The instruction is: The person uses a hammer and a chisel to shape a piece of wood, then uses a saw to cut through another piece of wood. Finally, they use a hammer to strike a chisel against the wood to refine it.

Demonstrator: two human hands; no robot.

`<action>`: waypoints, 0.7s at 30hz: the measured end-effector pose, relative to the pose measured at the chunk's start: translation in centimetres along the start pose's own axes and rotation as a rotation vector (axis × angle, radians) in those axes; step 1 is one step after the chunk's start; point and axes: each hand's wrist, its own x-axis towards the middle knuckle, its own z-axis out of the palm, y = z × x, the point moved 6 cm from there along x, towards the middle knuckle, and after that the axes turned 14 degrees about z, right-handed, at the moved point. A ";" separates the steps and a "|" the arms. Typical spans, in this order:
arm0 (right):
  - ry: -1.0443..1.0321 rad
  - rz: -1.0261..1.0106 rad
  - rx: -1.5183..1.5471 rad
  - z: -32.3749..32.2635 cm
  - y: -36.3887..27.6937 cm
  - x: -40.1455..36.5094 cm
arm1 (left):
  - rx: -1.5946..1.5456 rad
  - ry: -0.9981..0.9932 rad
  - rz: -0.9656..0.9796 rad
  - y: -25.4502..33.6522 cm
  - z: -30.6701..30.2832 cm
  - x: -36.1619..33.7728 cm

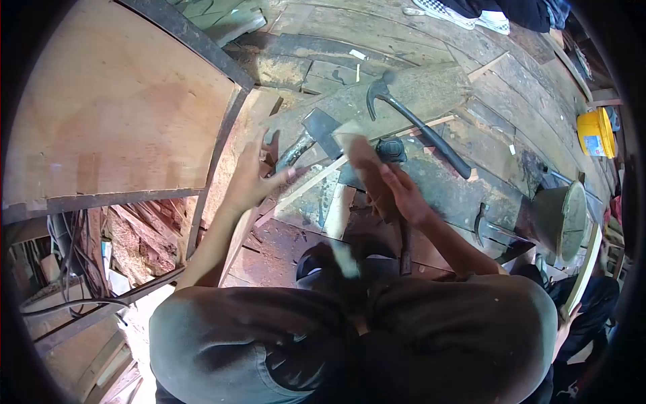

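Observation:
My left hand [250,182] is raised with its fingers apart and nothing in them. Just beyond it lies a tool with a broad, dark metal head [321,132] and a worn handle, like a hatchet, partly behind my fingers. My right hand [408,196] is closed on the side of a brown wooden block [367,165], which stands tilted before my knees and is smeared by motion at its pale top end. Beside the block sits a small black object [391,149] whose kind I cannot make out. A claw hammer [427,131] with a dark handle lies farther off.
Plywood in a dark frame [121,108] stands on the left, above wood scraps [145,232] and cables. To the right are a second hammer [494,225], a grey bucket [562,219] and a yellow bucket [595,133]. Another person's checkered shoes [447,12] show at the top.

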 end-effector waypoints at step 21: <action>-0.200 0.290 0.315 4.1 5.2 3.8 | -0.068 0.168 -0.165 -1.2 -1.7 -5.4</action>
